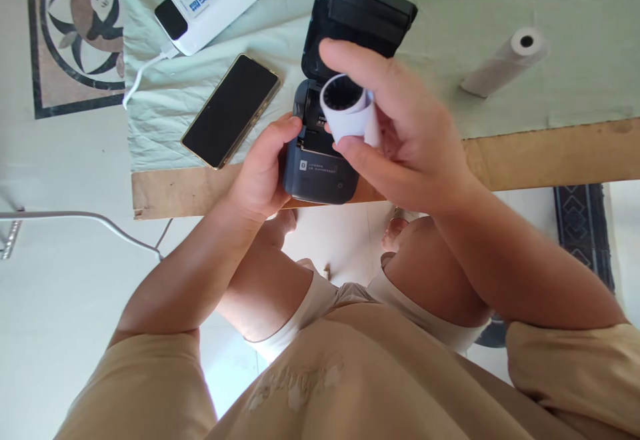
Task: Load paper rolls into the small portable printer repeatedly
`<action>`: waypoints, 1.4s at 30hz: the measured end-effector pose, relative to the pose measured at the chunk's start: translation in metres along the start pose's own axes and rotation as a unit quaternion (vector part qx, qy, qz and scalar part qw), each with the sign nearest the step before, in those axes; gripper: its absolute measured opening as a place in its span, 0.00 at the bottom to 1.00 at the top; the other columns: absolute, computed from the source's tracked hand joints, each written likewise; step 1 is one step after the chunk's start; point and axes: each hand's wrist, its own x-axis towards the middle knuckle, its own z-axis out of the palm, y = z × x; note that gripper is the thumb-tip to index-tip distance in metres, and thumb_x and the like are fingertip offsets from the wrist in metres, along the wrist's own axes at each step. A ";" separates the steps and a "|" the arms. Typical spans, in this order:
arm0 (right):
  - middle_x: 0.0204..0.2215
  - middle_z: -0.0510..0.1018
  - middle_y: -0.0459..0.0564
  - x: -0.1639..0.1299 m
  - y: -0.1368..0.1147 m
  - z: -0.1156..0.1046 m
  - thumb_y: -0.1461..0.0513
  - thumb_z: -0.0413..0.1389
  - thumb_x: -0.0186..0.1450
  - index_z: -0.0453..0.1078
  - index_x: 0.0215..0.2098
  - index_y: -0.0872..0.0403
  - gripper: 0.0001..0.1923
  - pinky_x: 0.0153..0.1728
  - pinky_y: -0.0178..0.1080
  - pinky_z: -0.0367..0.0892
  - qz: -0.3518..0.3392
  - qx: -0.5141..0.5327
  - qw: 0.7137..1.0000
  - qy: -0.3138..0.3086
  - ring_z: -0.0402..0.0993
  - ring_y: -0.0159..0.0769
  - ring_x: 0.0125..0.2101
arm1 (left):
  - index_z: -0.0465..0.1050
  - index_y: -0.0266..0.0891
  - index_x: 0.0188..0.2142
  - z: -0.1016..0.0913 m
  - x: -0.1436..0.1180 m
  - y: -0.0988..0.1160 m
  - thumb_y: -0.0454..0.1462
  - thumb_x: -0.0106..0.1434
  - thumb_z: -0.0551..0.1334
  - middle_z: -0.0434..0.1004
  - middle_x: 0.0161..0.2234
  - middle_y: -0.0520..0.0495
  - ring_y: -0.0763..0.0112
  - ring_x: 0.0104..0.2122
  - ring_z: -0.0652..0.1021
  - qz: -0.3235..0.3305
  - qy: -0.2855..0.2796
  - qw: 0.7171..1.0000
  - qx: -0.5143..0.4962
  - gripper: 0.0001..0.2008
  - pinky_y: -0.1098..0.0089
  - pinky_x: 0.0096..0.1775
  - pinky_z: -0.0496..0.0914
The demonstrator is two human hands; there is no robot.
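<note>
A dark label printer [320, 177] sits at the table's front edge with its lid [357, 13] swung up and back. My left hand [265, 167] grips the printer's left side, thumb on the upper edge. In my right hand [405, 127] is a white paper roll [345, 110], held between thumb and fingers, its dark hollow core facing up. The roll is over the printer's open compartment and hides part of it. Whether it touches the inside I cannot tell.
On the green tablecloth [430, 80] lie a black-screened phone [233, 110] and a white power bank [215, 7] with a white cable [145, 70]. Another white paper roll [505, 63] is at the right. The wooden table edge [550, 153] runs along the front.
</note>
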 end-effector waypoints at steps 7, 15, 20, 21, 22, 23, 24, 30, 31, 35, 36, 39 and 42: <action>0.47 0.80 0.47 0.006 0.007 0.008 0.64 0.57 0.64 0.69 0.45 0.47 0.11 0.35 0.40 0.66 0.075 -0.230 0.968 0.062 0.76 0.39 0.40 | 0.78 0.42 0.43 0.004 -0.002 -0.001 0.48 0.64 0.63 0.82 0.35 0.44 0.54 0.37 0.84 0.021 0.011 0.999 0.047 0.15 0.61 0.34 0.74; 0.53 0.82 0.45 0.008 0.023 0.011 0.59 0.55 0.70 0.70 0.33 0.48 0.08 0.47 0.48 0.71 0.005 -0.233 0.972 0.044 0.77 0.44 0.52 | 0.77 0.41 0.39 0.008 -0.002 -0.001 0.49 0.65 0.63 0.79 0.32 0.46 0.55 0.39 0.84 0.029 0.032 0.998 0.036 0.14 0.64 0.35 0.75; 0.40 0.83 0.48 -0.009 0.012 0.021 0.58 0.54 0.72 0.74 0.34 0.48 0.10 0.41 0.46 0.67 -0.086 -0.261 0.959 0.074 0.74 0.40 0.40 | 0.80 0.41 0.36 0.010 -0.006 -0.003 0.49 0.65 0.65 0.79 0.31 0.45 0.60 0.34 0.79 0.064 0.019 0.997 0.025 0.15 0.64 0.32 0.69; 0.39 0.83 0.47 -0.012 0.011 0.024 0.58 0.53 0.72 0.74 0.34 0.48 0.11 0.40 0.45 0.67 -0.101 -0.263 0.958 0.061 0.74 0.39 0.39 | 0.79 0.42 0.35 0.009 -0.006 -0.004 0.49 0.64 0.67 0.77 0.30 0.45 0.60 0.34 0.78 0.068 0.022 0.997 0.030 0.14 0.64 0.32 0.67; 0.39 0.83 0.46 -0.015 0.011 0.027 0.57 0.53 0.72 0.74 0.34 0.48 0.11 0.40 0.45 0.67 -0.111 -0.266 0.956 0.047 0.74 0.40 0.39 | 0.78 0.43 0.34 0.009 -0.007 -0.004 0.48 0.62 0.69 0.76 0.29 0.46 0.60 0.32 0.76 0.071 0.027 0.996 0.040 0.12 0.64 0.31 0.65; 0.39 0.83 0.46 -0.017 0.011 0.029 0.56 0.53 0.72 0.74 0.33 0.48 0.11 0.40 0.46 0.67 -0.120 -0.263 0.957 0.037 0.75 0.40 0.40 | 0.77 0.43 0.33 0.009 -0.007 -0.005 0.45 0.60 0.70 0.75 0.29 0.47 0.62 0.31 0.75 0.075 0.032 0.995 0.051 0.09 0.65 0.30 0.63; 0.39 0.83 0.45 -0.019 0.012 0.029 0.55 0.54 0.71 0.73 0.33 0.47 0.11 0.41 0.47 0.69 -0.128 -0.253 0.959 0.030 0.76 0.42 0.42 | 0.77 0.43 0.34 0.008 -0.007 -0.005 0.42 0.58 0.71 0.74 0.29 0.47 0.62 0.31 0.75 0.080 0.037 0.994 0.061 0.08 0.65 0.30 0.62; 0.53 0.78 0.47 -0.007 0.015 0.002 0.53 0.56 0.71 0.77 0.49 0.45 0.13 0.50 0.46 0.75 -0.091 -0.195 0.969 0.123 0.77 0.40 0.51 | 0.75 0.43 0.43 0.003 -0.006 -0.004 0.35 0.54 0.73 0.78 0.34 0.47 0.53 0.42 0.82 0.053 0.016 0.996 0.066 0.17 0.65 0.37 0.70; 0.60 0.74 0.46 -0.004 0.015 -0.003 0.51 0.56 0.71 0.75 0.55 0.43 0.17 0.47 0.43 0.75 -0.036 -0.177 0.972 0.150 0.78 0.38 0.50 | 0.75 0.43 0.43 0.002 -0.006 -0.004 0.35 0.54 0.73 0.79 0.34 0.46 0.54 0.41 0.82 0.053 0.012 0.996 0.066 0.17 0.65 0.37 0.70; 0.67 0.69 0.40 0.002 0.017 -0.011 0.49 0.54 0.74 0.69 0.62 0.40 0.19 0.35 0.34 0.72 0.097 -0.040 0.983 0.153 0.74 0.34 0.60 | 0.76 0.42 0.42 0.001 -0.006 -0.004 0.34 0.54 0.72 0.80 0.36 0.46 0.59 0.37 0.80 0.064 0.003 0.996 0.060 0.16 0.67 0.33 0.69; 0.63 0.72 0.41 0.003 0.018 -0.011 0.49 0.53 0.75 0.71 0.58 0.41 0.16 0.34 0.33 0.72 0.094 -0.030 0.985 0.143 0.74 0.34 0.59 | 0.76 0.42 0.42 0.001 -0.006 -0.005 0.34 0.54 0.73 0.79 0.36 0.47 0.58 0.38 0.81 0.062 0.004 0.996 0.058 0.16 0.67 0.34 0.69; 0.47 0.77 0.47 0.002 0.024 -0.010 0.49 0.57 0.72 0.77 0.44 0.45 0.12 0.35 0.35 0.73 0.047 -0.042 0.992 0.106 0.75 0.32 0.42 | 0.76 0.43 0.42 0.001 -0.007 -0.005 0.35 0.53 0.74 0.79 0.35 0.46 0.53 0.43 0.82 0.056 0.011 0.997 0.056 0.17 0.64 0.39 0.71; 0.50 0.75 0.49 0.000 0.030 -0.009 0.51 0.63 0.67 0.77 0.42 0.46 0.11 0.37 0.37 0.75 0.039 -0.058 0.997 0.018 0.72 0.32 0.39 | 0.76 0.43 0.42 0.001 -0.007 -0.005 0.36 0.53 0.74 0.81 0.36 0.46 0.52 0.44 0.81 0.066 0.017 0.995 0.071 0.17 0.64 0.38 0.72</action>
